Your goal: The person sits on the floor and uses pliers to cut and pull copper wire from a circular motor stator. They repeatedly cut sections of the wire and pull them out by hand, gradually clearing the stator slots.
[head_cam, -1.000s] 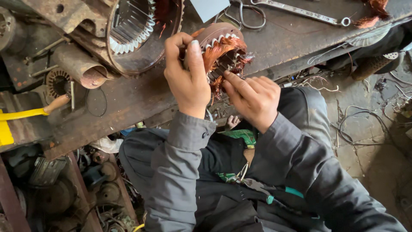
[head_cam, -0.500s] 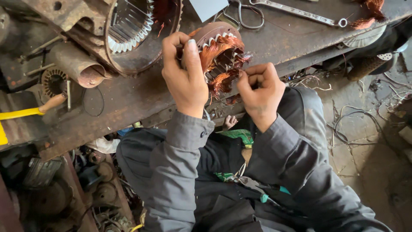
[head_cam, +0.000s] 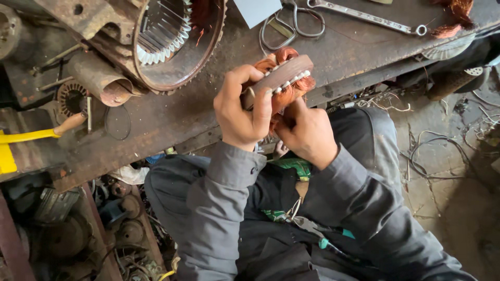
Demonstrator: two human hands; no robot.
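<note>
The left hand point(head_cam: 244, 113) was closed around the small round motor stator with copper-orange windings point(head_cam: 284, 78), now turned more on its edge than a moment before, so its white slot papers showed. The right hand point(head_cam: 307, 134) was curled under it, fingertips at the wires below. It was held over the rusty metal workbench point(head_cam: 172, 117), near the scissors point(head_cam: 291, 23).

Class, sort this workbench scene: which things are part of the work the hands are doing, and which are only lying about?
In hand:
left hand gripping the small wound stator
right hand at its copper winding

Lying about:
scissors
spanner
large stator housing
yellow-handled tool
rusty pipe
</note>
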